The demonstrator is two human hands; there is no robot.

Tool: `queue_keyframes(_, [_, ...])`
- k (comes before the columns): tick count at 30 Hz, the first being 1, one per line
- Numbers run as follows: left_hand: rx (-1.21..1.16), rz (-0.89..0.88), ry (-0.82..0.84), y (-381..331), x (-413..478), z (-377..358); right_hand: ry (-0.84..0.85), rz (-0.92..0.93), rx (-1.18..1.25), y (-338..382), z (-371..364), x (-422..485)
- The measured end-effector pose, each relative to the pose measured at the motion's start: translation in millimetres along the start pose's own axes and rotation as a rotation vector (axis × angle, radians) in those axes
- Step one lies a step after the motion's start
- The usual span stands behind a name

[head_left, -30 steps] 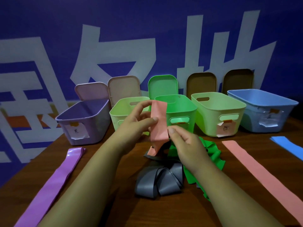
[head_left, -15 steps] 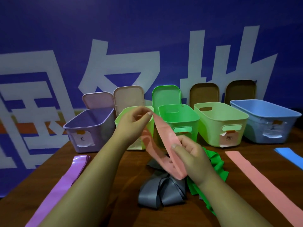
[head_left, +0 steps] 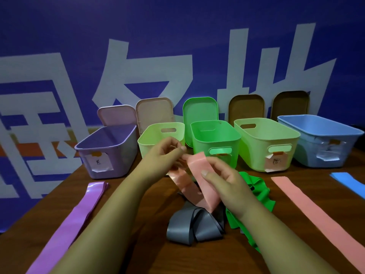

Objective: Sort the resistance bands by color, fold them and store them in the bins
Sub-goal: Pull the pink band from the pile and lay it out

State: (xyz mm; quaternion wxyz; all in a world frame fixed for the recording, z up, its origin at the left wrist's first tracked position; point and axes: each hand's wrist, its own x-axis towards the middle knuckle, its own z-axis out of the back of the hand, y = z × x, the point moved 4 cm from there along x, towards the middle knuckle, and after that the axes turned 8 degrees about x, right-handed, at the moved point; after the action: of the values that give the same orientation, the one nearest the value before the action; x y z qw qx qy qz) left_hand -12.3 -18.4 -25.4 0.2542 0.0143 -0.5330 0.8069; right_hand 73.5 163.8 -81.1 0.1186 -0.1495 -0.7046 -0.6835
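A pink band (head_left: pixel 199 182) hangs folded between my two hands above the table's middle. My left hand (head_left: pixel 166 153) pinches its upper end. My right hand (head_left: pixel 225 178) grips the fold lower down, thumb on top. Under them lie a crumpled grey band (head_left: pixel 189 224) and a bunched green band (head_left: pixel 254 192). A purple band (head_left: pixel 79 214) lies flat at the left, a second pink band (head_left: pixel 316 216) flat at the right, a blue band (head_left: pixel 349 182) at the far right. Behind stand a purple bin (head_left: pixel 106 151), a light green bin (head_left: pixel 156 137), a green bin (head_left: pixel 215 137), another light green bin (head_left: pixel 266 143) and a blue bin (head_left: pixel 320 139).
Several lids lean on the blue wall behind the bins: lilac (head_left: pixel 116 115), pale pink (head_left: pixel 154 109), green (head_left: pixel 199 109), two brown (head_left: pixel 246 105). The brown wooden table (head_left: pixel 138 234) carries everything. Paper labels stick to the bins' fronts.
My hands have come lower and closer together with the pink band. The band went from hanging straight, to a wide loop, to a tighter fold. The camera view has tilted.
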Motion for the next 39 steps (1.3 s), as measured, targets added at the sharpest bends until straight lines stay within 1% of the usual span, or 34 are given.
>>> queue_keyframes(2, [0.067,0.033,0.045,4,-3,-3,-0.026,0.000,-0.011,-3,1,1])
queue_keyframes(4, [0.114,0.018,0.067,5,-6,-4,-0.061,-0.011,-0.016,-3,2,1])
queue_keyframes(9, [0.186,-0.040,-0.007,3,-8,-1,-0.052,-0.011,-0.059,-3,2,-1])
queue_keyframes(14, [0.275,-0.125,0.044,-4,-7,-2,-0.040,-0.001,-0.041,-1,0,-3])
queue_keyframes(19, [0.318,-0.174,-0.027,-5,-7,-2,-0.038,-0.009,-0.047,0,1,-4])
queue_keyframes(24, [0.320,-0.198,-0.013,-7,-7,-6,-0.031,-0.003,-0.057,-4,1,-2])
queue_keyframes(29, [0.333,-0.184,-0.093,-10,-6,-2,-0.020,-0.018,-0.068,-5,1,-3])
queue_keyframes(33, [0.349,-0.205,-0.149,-21,-2,2,-0.076,-0.017,-0.159,-4,7,-2])
queue_keyframes(39, [0.305,-0.240,-0.221,-52,7,15,-0.208,-0.052,-0.139,-12,14,3])
